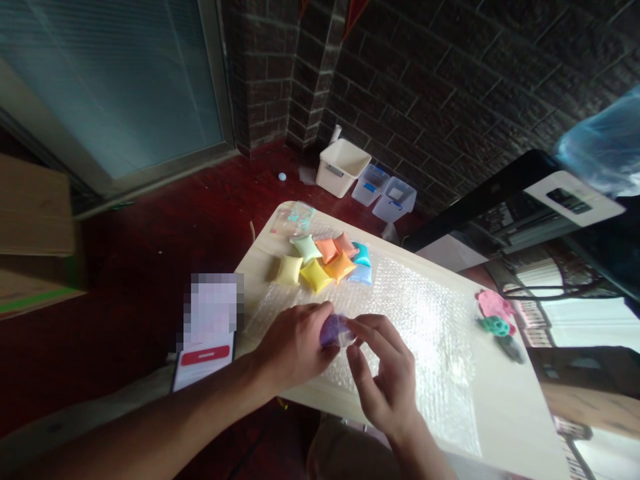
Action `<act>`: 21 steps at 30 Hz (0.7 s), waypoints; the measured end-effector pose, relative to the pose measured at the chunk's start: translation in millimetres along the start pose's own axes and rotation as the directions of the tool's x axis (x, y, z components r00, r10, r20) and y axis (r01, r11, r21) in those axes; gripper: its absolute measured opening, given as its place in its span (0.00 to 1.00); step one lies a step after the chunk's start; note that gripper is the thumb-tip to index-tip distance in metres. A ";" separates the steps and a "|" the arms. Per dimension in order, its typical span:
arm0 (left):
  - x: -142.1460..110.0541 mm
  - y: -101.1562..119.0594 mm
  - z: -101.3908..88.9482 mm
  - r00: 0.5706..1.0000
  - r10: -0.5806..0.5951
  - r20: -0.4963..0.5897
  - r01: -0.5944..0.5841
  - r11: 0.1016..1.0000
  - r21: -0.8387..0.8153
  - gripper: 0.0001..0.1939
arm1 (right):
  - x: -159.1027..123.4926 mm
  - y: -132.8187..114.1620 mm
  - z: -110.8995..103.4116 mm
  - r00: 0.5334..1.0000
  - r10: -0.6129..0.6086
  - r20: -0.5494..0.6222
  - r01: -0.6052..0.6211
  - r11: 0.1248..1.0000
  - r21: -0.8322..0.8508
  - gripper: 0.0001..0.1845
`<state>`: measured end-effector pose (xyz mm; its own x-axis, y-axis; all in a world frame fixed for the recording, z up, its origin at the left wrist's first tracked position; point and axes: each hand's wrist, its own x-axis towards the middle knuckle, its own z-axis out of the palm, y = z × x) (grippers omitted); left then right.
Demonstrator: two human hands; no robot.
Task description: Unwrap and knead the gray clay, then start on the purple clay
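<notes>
A small purple packet with a clear end is held over the table, wrapped by the fingers of my left hand. At its clear end, the thumb and index finger of my right hand pinch the film. Part of the packet is hidden behind the left fingers. Just beyond my hands lie several puffy pillow-shaped packets, among them a yellow packet, an orange packet, a pale green packet, a pale yellow packet, a light blue packet and a teal packet.
Bubble wrap covers much of the wooden table. Pink and green shapes lie at the right edge. A phone-like screen stands left. On the floor beyond are a cream basket and clear bins.
</notes>
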<state>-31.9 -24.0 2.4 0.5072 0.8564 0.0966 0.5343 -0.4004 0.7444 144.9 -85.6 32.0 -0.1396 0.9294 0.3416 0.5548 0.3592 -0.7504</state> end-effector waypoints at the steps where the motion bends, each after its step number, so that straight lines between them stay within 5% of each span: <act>1: -0.1 -0.5 -0.2 1.000 0.002 0.001 -0.002 1.000 0.003 0.07 | 0.1 0.2 0.4 1.000 -0.007 0.006 0.007 1.000 -0.012 0.21; 9: -1.7 -0.7 -4.7 0.996 0.016 0.092 -0.027 0.994 0.110 0.07 | 2.6 4.0 3.4 0.998 0.039 0.041 -0.036 0.998 -0.058 0.19; 13: -2.7 0.9 -5.1 0.993 0.026 0.116 -0.047 0.983 0.178 0.07 | 4.8 4.2 0.6 0.988 0.141 0.065 -0.147 0.984 0.098 0.12; 17: -2.0 -2.6 -4.3 0.994 0.049 0.099 -0.070 0.973 0.218 0.09 | 6.1 3.4 -1.7 0.945 0.284 0.161 -0.322 0.892 0.318 0.15; 21: -0.2 -6.9 -4.8 0.996 0.057 0.075 -0.073 0.972 0.224 0.08 | 6.6 1.5 -1.9 0.883 0.393 0.257 -0.454 0.855 0.253 0.20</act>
<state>-39.0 -19.9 0.4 0.5866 0.8050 0.0892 0.6339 -0.5249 0.5681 146.4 -79.1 34.2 -0.1165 0.9835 -0.1387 0.3302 -0.0933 -0.9393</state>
